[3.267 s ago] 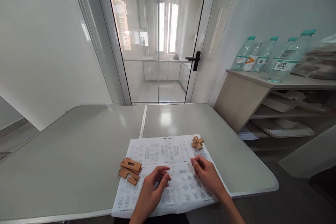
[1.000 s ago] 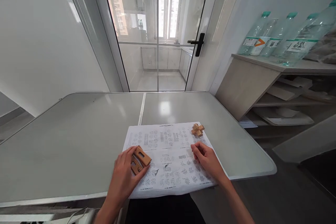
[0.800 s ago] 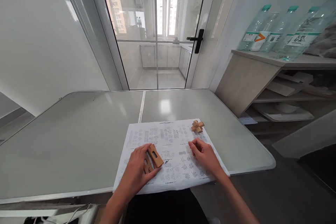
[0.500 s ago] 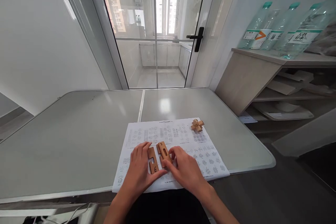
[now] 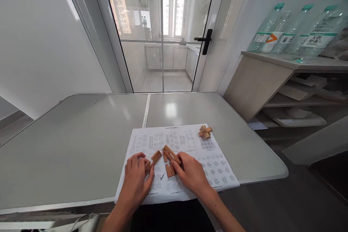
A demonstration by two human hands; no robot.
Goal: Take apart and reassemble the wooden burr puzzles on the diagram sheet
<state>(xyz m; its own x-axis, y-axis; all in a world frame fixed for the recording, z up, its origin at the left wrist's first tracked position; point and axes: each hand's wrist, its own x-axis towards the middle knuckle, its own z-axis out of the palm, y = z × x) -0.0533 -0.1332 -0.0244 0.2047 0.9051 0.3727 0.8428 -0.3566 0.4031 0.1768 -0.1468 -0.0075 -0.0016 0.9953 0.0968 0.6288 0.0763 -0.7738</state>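
"What do we count?"
"Three flat wooden pieces: piece 1 (image 5: 170, 171), piece 2 (image 5: 168, 150) and a notched piece (image 5: 156, 156). One knot (image 5: 205, 132), one sheet (image 5: 187, 143), our two hands."
"How do the pieces look?"
"Brown; piece 2 is slotted and lies aslant over piece 1. All three are at the sheet's middle."
"And our grip?"
"Our right hand (image 5: 189, 172) is clamped on piece 2; our left hand (image 5: 136, 177) is closed round the notched piece, hiding its near end."
"What else is about?"
"The knot sits by the sheet's far right corner. Bottles (image 5: 288, 38) crowd the cabinet (image 5: 241, 83), overlapping too much for us to count."
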